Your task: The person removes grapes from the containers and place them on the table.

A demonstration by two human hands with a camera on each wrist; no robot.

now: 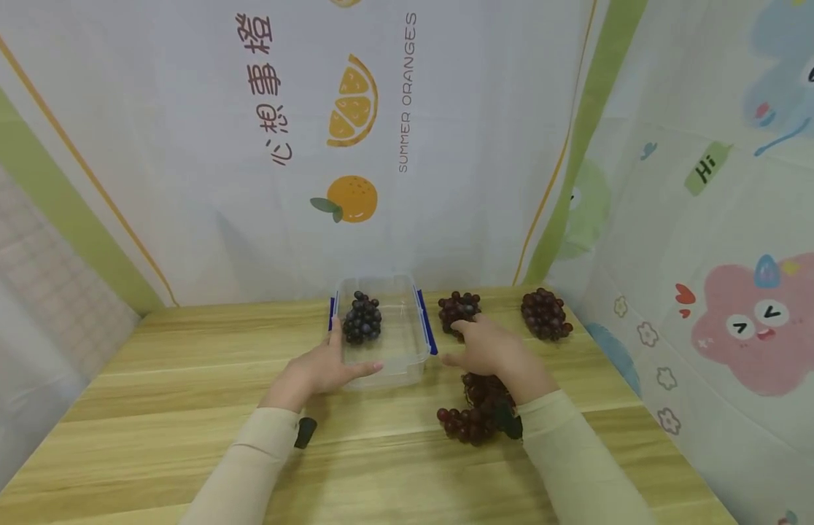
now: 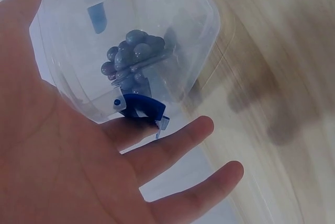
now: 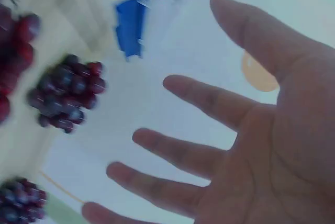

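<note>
A clear plastic container (image 1: pixel 400 328) with blue side clips (image 1: pixel 427 324) stands toward the back of the table. Inside it, at the left, lies a bunch of dark grapes (image 1: pixel 362 319). My left hand (image 1: pixel 320 366) rests at the container's near left corner, fingers along the left side and thumb across the front. In the left wrist view, its fingers (image 2: pixel 172 150) extend past a blue clip (image 2: pixel 142 108). To the container's right, my right hand (image 1: pixel 495 354) hovers by a bunch of reddish grapes (image 1: pixel 456 306). The right wrist view shows its fingers (image 3: pixel 183 153) spread and holding nothing.
Another bunch of red grapes (image 1: pixel 545 315) lies at the table's back right edge. More red grapes (image 1: pixel 468 425) lie below my right wrist, partly hidden by it. A printed white cloth (image 1: pixel 446 219) hangs behind the wooden table (image 1: pixel 203 379).
</note>
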